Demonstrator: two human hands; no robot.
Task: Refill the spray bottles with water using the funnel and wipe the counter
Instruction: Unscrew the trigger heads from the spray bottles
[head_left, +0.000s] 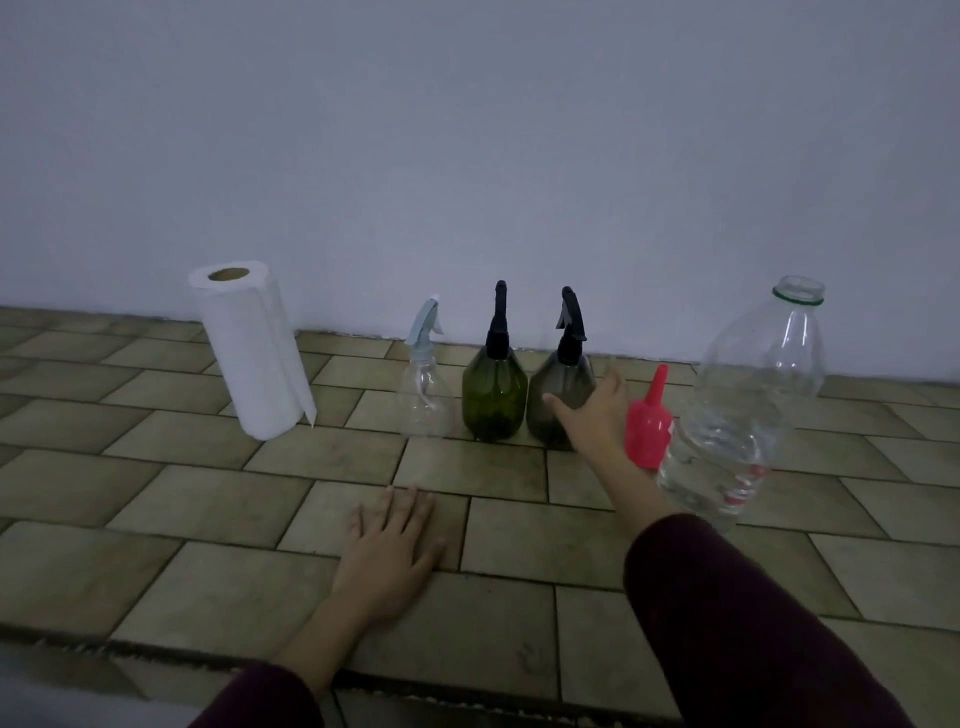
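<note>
Figure. A plain pale wall (467, 130) and a counter (156, 545) of olive rectangular tiles with dark grout lines are shown in dim light; the glazed tile is judged hard and likely slick once wetted. An uncapped clear water bottle (743, 405), partly filled, is set at the right; it is judged heavy, thin-walled and easily squeezed, so a hold around the mid-body is advised. A paper towel roll (254, 353), soft and light, is stood at the left. Three spray bottles are lined up near the wall with trigger heads fitted: a clear spray bottle (423, 400), a green spray bottle (493, 400) and a smoky grey spray bottle (558, 395). All appear empty, hence light, rigid and easily tipped; the neck below the trigger is judged the surest hold. The right hand (597, 410) is extended with fingers spread against the grey bottle's side, nothing yet being clasped. The left hand (392, 551) is laid flat on the tiles, fingers straight. A red funnel (648, 421), small and stiff, is stood inverted between the right hand and the water bottle
</note>
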